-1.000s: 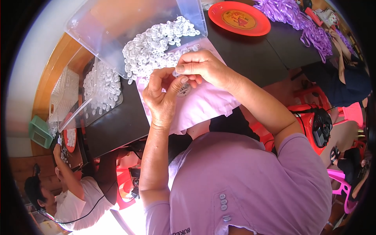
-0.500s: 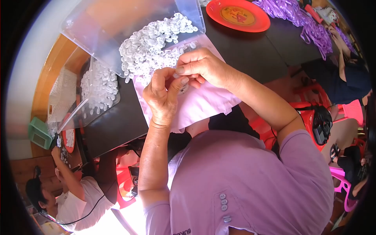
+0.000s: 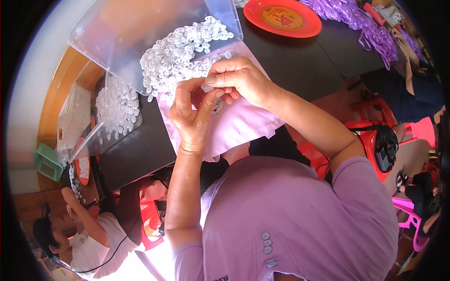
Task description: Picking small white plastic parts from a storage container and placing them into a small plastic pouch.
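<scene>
A small white plastic piece [image 3: 206,87] is pinched between my two hands at the fingertips. My left hand [image 3: 190,110] grips it from below with thumb and index finger, and my right hand [image 3: 243,82] holds its other side from above. The fingers partly cover it, so its full shape is hidden. Just beyond lies a heap of small white oval pieces with holes [image 3: 171,61], spilling out of a tipped clear plastic bin [image 3: 105,49] onto a pink cloth [image 3: 234,124]. That cloth hangs from the table edge toward my lap.
The dark table [image 3: 293,56] holds a red plate [image 3: 307,25] and a bundle of purple ribbon [image 3: 375,40]. A second clear container with white pieces [image 3: 119,103] stands left, near a green basket [image 3: 47,161]. Other people sit at the left and right, around red chairs.
My hands have shifted slightly, and more of the white piece shows between the fingertips. At the left, the other person's raised hand has come down a little.
</scene>
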A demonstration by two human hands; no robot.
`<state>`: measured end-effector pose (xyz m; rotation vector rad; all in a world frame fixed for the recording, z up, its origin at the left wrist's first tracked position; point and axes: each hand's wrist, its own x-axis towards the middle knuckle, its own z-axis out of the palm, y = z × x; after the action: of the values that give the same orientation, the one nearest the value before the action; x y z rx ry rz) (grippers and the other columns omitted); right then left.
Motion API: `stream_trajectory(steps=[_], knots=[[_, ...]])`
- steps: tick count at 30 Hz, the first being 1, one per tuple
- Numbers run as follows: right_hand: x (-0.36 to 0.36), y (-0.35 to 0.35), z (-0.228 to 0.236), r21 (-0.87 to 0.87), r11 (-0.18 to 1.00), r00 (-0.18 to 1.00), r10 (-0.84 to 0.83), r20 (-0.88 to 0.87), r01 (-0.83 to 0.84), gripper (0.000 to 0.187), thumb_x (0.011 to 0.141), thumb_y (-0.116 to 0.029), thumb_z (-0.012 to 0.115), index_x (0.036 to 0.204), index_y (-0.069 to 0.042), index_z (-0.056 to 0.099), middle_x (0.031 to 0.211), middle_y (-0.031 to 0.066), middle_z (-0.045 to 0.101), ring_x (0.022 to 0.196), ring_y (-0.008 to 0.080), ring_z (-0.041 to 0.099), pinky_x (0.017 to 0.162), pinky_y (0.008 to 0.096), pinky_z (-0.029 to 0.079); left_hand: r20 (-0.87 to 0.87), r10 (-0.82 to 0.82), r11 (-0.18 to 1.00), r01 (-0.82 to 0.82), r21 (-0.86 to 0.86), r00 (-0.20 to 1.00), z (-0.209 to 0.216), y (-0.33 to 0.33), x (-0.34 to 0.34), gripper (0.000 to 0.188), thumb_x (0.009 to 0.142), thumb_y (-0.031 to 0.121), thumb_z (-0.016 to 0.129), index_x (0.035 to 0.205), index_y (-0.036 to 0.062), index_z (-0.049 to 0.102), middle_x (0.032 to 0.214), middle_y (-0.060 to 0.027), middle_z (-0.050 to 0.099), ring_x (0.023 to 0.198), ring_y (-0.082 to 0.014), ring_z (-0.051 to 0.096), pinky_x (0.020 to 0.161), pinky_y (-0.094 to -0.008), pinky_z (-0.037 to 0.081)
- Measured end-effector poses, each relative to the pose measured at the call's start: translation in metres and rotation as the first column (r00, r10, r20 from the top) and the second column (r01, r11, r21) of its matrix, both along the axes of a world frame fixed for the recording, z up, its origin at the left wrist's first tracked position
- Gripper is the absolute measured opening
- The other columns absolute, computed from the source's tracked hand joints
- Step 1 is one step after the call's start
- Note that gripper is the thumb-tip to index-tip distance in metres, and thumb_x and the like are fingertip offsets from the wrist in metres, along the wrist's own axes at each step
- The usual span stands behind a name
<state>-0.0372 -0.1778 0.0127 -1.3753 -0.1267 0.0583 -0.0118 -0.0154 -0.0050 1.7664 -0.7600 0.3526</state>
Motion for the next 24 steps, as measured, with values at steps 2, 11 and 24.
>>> stream_trajectory(steps=[2,11,24], knots=[[0.000,-0.001,-0.001,-0.026,1.000,1.000,-0.003,0.017,0.004,0.023,0.091,-0.020,0.058,0.082,0.000,0.064,0.061,0.0016,0.054,0.051,0.0087,0.050,0.047,0.0221,0.039,-0.048,-0.014,0.999,0.012,-0.037,0.999,-0.001,0.000,0.000,0.024,0.081,0.005,0.076,0.100,0.0015,0.063,0.087,-0.0027,0.068,0.077,-0.0078,0.062,0.074,-0.0223,0.049],[-0.002,-0.003,-0.001,-0.030,0.996,0.996,0.088,0.007,-0.088,0.019,0.087,-0.017,0.061,0.081,0.001,0.064,0.063,0.0038,0.057,0.047,0.0091,0.049,0.045,0.0217,0.037,0.019,-0.059,0.998,0.059,-0.029,0.998,-0.003,0.009,0.001,0.021,0.076,0.001,0.079,0.090,0.0021,0.063,0.075,-0.0038,0.066,0.065,-0.0077,0.060,0.060,-0.0219,0.049],[0.002,-0.032,-0.006,0.123,0.940,0.944,-0.326,0.053,0.318,0.025,0.090,-0.020,0.064,0.081,0.003,0.065,0.056,0.0000,0.048,0.046,0.0108,0.050,0.043,0.0242,0.035,0.170,0.593,0.803,-0.562,-0.196,0.787,0.105,0.089,0.043,0.018,0.076,0.009,0.082,0.082,0.0002,0.067,0.071,-0.0019,0.064,0.054,-0.0057,0.051,0.047,-0.0178,0.040]])
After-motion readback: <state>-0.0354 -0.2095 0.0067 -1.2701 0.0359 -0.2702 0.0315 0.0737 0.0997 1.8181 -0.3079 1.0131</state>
